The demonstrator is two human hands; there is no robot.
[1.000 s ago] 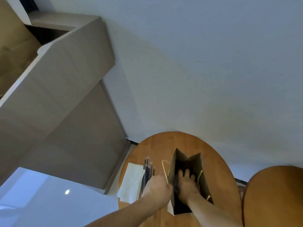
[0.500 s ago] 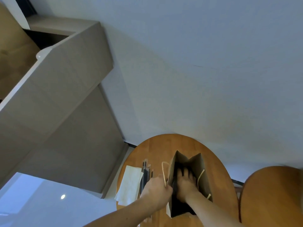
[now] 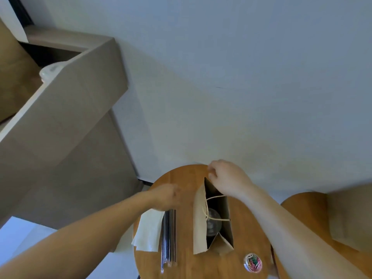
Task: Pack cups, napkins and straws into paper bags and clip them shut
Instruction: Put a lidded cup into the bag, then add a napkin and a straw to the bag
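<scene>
On the round wooden table (image 3: 189, 264) the brown paper bag (image 3: 199, 222) stands open, its mouth's long axis running near to far, with a clear plastic cup (image 3: 213, 220) upright inside. The right hand (image 3: 227, 180) pinches the far end of the bag's rim with curled fingers. The left hand (image 3: 167, 196), blurred so its grasp cannot be told, hovers over the far ends of the dark straws (image 3: 169, 234), which point near to far between the bag and the white paper napkins (image 3: 149, 230).

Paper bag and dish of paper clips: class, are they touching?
Apart. The head view shows bare table between the paper bag and the dish of paper clips.
</scene>
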